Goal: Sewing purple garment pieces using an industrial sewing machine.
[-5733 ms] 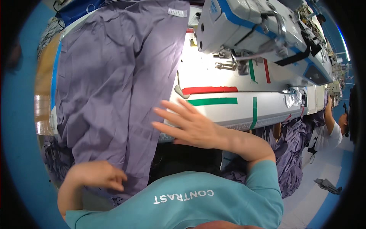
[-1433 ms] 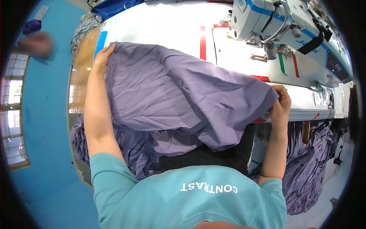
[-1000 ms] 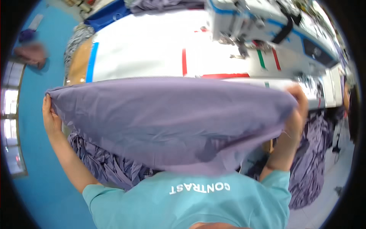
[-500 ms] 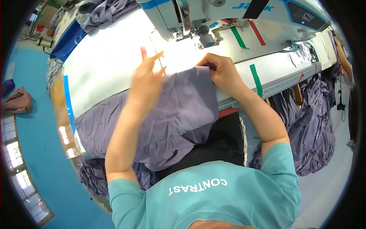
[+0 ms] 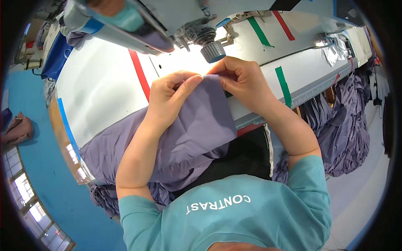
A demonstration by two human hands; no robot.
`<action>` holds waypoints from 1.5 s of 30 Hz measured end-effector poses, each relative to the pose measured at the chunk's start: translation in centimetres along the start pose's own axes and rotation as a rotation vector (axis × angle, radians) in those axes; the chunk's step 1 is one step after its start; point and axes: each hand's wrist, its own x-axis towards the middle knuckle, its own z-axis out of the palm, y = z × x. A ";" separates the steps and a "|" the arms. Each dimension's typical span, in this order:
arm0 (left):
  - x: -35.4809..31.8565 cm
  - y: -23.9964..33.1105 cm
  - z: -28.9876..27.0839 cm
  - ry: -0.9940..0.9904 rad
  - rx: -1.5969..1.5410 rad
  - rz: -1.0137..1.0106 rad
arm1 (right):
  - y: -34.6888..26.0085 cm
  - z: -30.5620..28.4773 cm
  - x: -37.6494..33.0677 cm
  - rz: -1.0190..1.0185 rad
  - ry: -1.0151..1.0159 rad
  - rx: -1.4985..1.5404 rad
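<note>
While we look down over our own forearms, we list what lies at the sewing station.

Purple fabric: we see a long piece of cloth whose long axis runs from the lower left, where it hangs off the table edge, up to the right toward the machine head; its leading end points at the needle area.
Position of fabric: it lies across the white table, its upper edge just below the machine, its lower bulk draping over the near edge toward our lap.
Left hand: our fingers are curled and closed on the top edge of the cloth, thumb and forefinger pinching it, palm resting on the fabric.
Right hand: our fingers are bent and closed on the same top edge, just beside the left fingertips, the two hands nearly touching.
Sewing machine: we find it directly above the hands, its grey-blue knob just over the pinched edge.
Tape marks: we count a red strip left of our left hand and a green strip right of our right wrist, both on the table.
Fabric heap: more purple cloth hangs beyond the table's right end, well apart from the hands.
Clothing: we wear a teal shirt.
</note>
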 end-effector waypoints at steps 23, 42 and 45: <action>-1.2 -0.1 -1.6 0.055 0.518 0.326 | 0.3 0.1 0.1 -0.106 0.083 -0.340; -25.3 -11.1 -32.6 0.917 0.313 -0.613 | 1.5 0.6 0.3 -0.034 0.173 -0.321; -24.7 -11.7 -32.4 0.939 0.298 -0.528 | 1.1 0.7 0.3 -0.029 0.151 -0.346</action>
